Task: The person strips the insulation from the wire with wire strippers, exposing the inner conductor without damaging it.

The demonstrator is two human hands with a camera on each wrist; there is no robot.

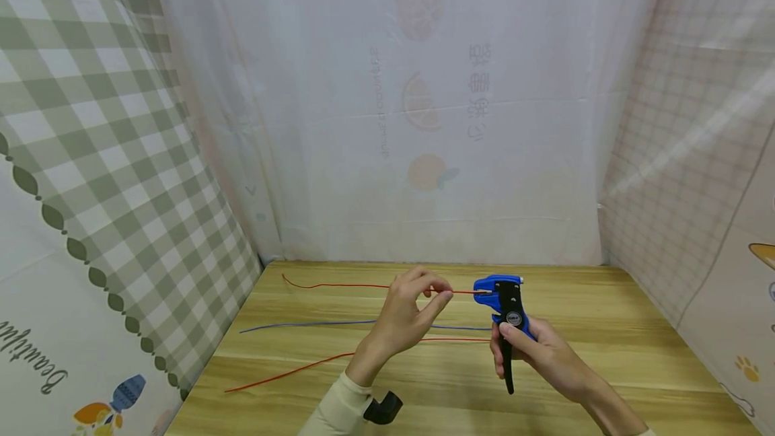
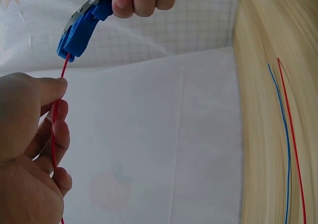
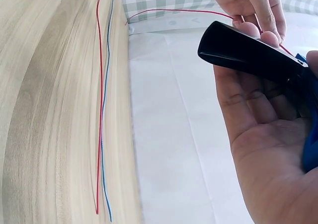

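Observation:
My left hand (image 1: 402,315) pinches a red wire (image 2: 53,139) between thumb and fingers. From there the wire's long tail trails left above the table in the head view. Its other end runs into the nose of a blue and black wire stripper (image 1: 511,301). My right hand (image 1: 547,352) grips that stripper, fingers curled round it, nose turned left toward the left hand. In the right wrist view the stripper's black handle (image 3: 248,50) crosses in front of the fingers. The wire's tip is hidden inside the stripper's jaws.
On the wooden table (image 1: 605,328) lie a blue wire (image 1: 290,325) and a second red wire (image 1: 290,373), both stretched left to right. A black curved piece (image 1: 383,409) shows by the left sleeve. Printed cloths (image 1: 424,234) hang behind and at both sides.

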